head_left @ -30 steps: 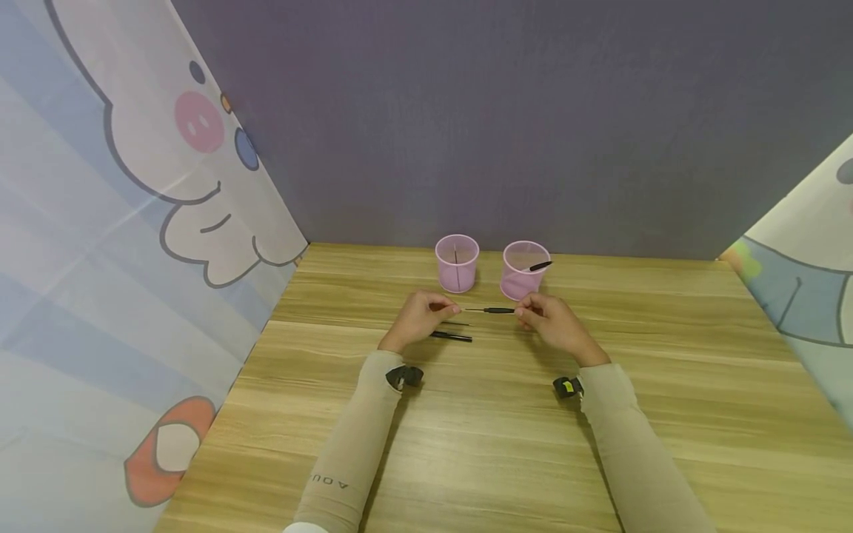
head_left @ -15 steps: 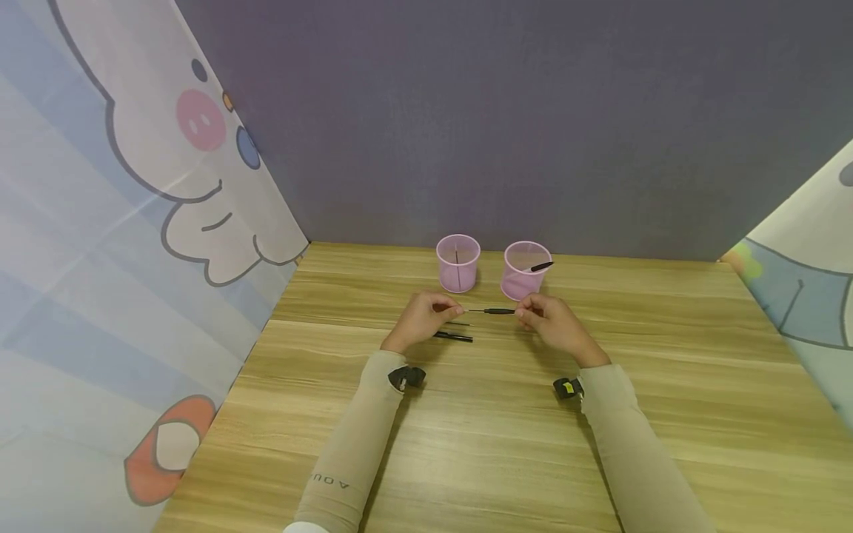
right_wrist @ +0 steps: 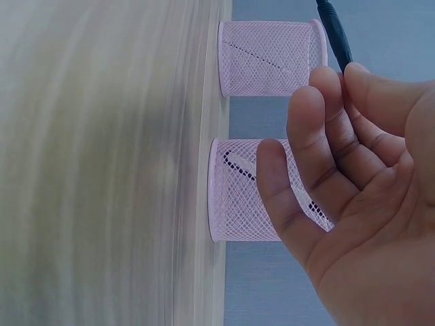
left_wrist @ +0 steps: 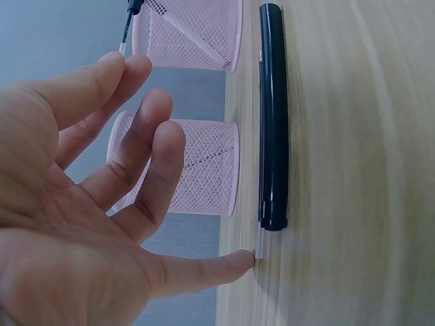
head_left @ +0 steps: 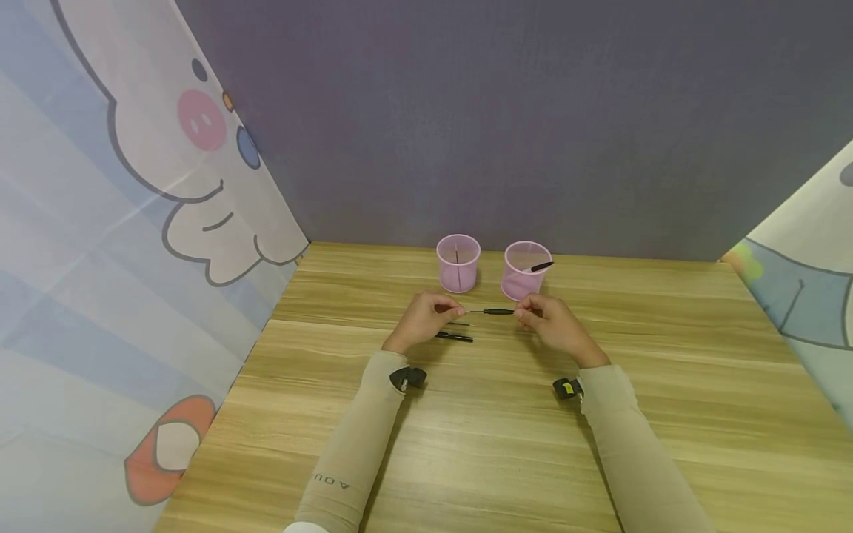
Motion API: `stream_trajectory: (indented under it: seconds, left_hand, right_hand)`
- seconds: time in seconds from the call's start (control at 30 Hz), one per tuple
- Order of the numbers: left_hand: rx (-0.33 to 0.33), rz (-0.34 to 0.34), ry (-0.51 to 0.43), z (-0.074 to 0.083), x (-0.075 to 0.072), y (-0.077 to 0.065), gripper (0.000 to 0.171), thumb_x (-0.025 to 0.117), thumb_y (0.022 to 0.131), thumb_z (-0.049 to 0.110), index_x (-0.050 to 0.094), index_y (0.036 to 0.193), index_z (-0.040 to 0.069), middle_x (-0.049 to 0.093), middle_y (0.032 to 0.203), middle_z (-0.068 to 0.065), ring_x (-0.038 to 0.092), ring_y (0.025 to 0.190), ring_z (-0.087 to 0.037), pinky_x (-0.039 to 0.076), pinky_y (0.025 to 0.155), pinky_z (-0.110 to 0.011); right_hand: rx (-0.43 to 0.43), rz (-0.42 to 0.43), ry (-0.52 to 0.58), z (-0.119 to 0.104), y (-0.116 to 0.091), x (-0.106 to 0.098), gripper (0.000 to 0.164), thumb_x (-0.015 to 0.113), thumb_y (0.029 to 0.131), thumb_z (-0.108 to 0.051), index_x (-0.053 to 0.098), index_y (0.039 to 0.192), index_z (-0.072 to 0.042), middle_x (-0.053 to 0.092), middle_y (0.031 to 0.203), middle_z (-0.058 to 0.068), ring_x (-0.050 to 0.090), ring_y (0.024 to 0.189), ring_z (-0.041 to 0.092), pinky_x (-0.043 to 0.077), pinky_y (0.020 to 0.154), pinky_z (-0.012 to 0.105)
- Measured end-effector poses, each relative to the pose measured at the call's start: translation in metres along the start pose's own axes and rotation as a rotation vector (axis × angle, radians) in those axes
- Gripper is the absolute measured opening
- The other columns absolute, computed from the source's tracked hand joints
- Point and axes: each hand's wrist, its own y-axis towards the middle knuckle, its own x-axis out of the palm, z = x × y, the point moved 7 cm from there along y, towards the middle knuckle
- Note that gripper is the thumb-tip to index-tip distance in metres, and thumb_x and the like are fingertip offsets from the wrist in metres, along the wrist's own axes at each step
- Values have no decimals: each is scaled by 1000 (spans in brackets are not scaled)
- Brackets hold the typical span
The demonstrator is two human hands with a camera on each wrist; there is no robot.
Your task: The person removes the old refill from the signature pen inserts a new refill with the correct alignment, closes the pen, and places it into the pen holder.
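Note:
My left hand (head_left: 424, 320) and right hand (head_left: 552, 320) hold a slim pen-like piece level between them, in front of two pink mesh cups. The piece has a black tapered part (head_left: 498, 312) and a thin rod like a pen refill. Left thumb and forefinger pinch the rod's end, the other fingers spread loosely. Right thumb and forefinger pinch the black part (right_wrist: 334, 34) at its far end. Below the left hand, a glossy black pen barrel (left_wrist: 274, 122) lies on the table. Behind it lies a thin stick (head_left: 461, 324), its left end hidden by the hand.
The left mesh cup (head_left: 449, 277) contains one thin dark stick. In the right cup (head_left: 513, 287) leans a pen with a black end (head_left: 542, 266) over the rim. A grey wall (head_left: 533, 133) rises behind the wooden table (head_left: 493, 444); a cartoon-printed curtain (head_left: 133, 296) hangs at left.
My left hand has shifted slightly right, towards the right hand, and less of the thin rod shows between the fingertips and the black part. The right hand has stayed almost still.

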Motion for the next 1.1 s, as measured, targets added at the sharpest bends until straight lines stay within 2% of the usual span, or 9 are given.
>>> stream_trajectory:
  seconds: [0.4,0.57,0.67,0.77,0.9,0.97,1.1]
  left_hand:
    - [-16,6,-5,0,0,0,15,71,97,24,80,102,12,77,99,-2,66,89,-11,55,83,-26]
    - [-24,31,25,-1,-7,0,18,68,100,27,77,106,12,75,91,-2,62,81,-11,51,73,-25]
    - [-14,53,86,0,-14,-1,14,70,99,24,77,102,12,72,86,-2,58,77,-12,49,69,-26]
    - [0,39,172,-1,-20,-2,8,73,96,17,77,94,11,69,81,0,57,73,-12,48,67,-26]
    - [15,-29,334,0,-20,-4,5,77,91,12,78,86,13,69,80,2,59,73,-11,50,69,-27]
    - [9,-69,402,1,-18,-6,5,78,89,13,79,85,15,70,83,3,60,77,-11,50,75,-28]
    - [-20,-138,459,1,-13,-9,5,79,89,15,80,84,18,73,85,4,63,84,-13,52,85,-34]
  right_hand:
    - [5,25,-38,-2,0,-2,15,61,103,-11,67,100,2,68,84,12,60,73,19,52,64,26]
    - [-2,41,-45,-2,1,-5,15,61,102,-10,67,100,3,69,85,14,61,73,18,52,63,25]
    - [6,47,-44,-2,0,-7,15,62,102,-11,67,100,2,69,85,16,62,73,21,51,63,25]
    - [16,51,-43,-2,0,-8,14,62,102,-12,67,99,1,70,86,17,62,74,22,51,63,24]
    - [23,54,-43,-1,0,-9,13,61,102,-11,67,98,-1,69,85,16,62,73,20,51,63,24]
    - [25,56,-42,0,0,-10,12,62,102,-11,67,98,-1,69,84,15,61,73,18,51,63,24]
    - [35,54,-42,2,0,-9,12,62,103,-13,67,98,-3,68,84,13,61,73,18,51,63,24]
